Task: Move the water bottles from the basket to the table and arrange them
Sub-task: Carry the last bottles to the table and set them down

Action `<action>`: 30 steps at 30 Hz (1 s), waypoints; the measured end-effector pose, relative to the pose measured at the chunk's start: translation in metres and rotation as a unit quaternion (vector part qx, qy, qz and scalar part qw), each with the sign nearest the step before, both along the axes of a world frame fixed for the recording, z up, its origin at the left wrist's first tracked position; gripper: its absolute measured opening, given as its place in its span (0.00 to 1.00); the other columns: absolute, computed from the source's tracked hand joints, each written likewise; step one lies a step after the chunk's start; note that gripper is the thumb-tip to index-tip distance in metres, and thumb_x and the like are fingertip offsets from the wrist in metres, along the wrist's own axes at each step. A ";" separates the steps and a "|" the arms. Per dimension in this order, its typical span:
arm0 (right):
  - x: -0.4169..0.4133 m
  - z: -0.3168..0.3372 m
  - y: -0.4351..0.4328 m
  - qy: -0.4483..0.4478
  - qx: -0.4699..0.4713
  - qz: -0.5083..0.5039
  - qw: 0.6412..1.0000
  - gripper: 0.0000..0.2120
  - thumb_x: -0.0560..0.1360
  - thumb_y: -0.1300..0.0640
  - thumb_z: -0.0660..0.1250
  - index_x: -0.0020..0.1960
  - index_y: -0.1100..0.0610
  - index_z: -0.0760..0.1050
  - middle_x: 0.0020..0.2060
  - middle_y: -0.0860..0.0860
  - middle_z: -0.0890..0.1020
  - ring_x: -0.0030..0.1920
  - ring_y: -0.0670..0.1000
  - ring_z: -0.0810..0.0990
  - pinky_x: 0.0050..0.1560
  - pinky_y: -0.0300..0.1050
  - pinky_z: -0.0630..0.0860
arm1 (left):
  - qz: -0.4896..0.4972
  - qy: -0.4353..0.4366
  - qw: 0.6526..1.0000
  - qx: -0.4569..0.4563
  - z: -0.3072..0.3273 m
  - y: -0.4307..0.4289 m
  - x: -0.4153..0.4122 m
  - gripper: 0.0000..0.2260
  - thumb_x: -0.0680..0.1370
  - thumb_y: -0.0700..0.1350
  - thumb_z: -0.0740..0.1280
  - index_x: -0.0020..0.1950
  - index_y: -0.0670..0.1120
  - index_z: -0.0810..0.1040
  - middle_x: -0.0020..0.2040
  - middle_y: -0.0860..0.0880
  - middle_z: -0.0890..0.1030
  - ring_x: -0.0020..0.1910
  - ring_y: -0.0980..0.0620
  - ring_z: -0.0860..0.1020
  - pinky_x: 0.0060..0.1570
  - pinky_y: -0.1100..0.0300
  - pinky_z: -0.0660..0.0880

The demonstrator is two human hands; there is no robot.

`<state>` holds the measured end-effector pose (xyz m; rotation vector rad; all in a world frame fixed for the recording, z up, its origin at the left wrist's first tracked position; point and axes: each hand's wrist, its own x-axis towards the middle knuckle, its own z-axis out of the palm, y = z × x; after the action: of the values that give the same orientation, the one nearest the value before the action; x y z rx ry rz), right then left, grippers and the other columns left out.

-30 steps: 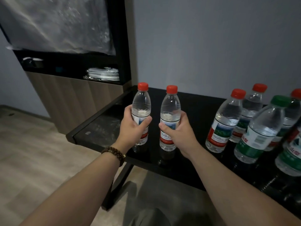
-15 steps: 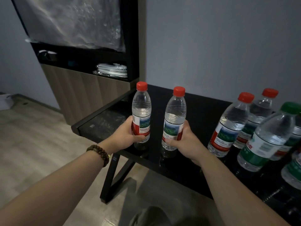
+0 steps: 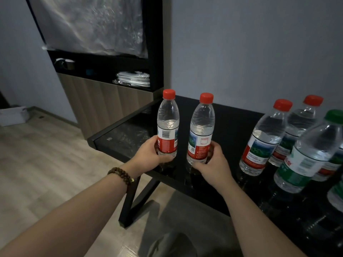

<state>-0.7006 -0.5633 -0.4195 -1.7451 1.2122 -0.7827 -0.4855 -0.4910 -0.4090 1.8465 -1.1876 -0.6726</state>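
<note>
The left hand [image 3: 147, 156] was curled round the lower label of the left bottle [image 3: 168, 125], with the thumb laid across the front just above the base. The right hand [image 3: 215, 164] was wrapped in the same way round the foot of the right bottle [image 3: 201, 130], gripping it from the right side and below. Both bottles were held upright with their red caps uppermost, the right one leaning slightly. A clear gap was left between them. Their bases were at the glossy top of the black table [image 3: 233, 125], close to its front left corner. Whether they were already resting on it could not be told. Further right, a cluster of standing bottles [image 3: 263, 140] was grouped, with a green-capped bottle [image 3: 311, 153] nearest the front. The right hand's bottle lay nearer that cluster. Any closing up of the arrangement would therefore probably be made sideways to the right, with the vertical axes kept as they were.
</note>
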 end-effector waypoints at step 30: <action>0.004 -0.006 0.008 0.050 -0.066 -0.026 0.996 0.38 0.65 0.49 0.83 0.69 0.46 0.67 0.66 0.45 0.77 0.68 0.49 0.77 0.66 0.50 0.76 | 0.020 -0.068 0.997 -0.011 -0.002 -0.002 -0.016 0.36 0.68 0.49 0.83 0.72 0.50 0.70 0.67 0.52 0.79 0.65 0.53 0.78 0.63 0.54 0.76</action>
<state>-0.6961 -0.5550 -0.4259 -1.8849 1.3033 -0.8311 -0.5013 -0.4933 -0.4112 1.9168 -1.2376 -0.5155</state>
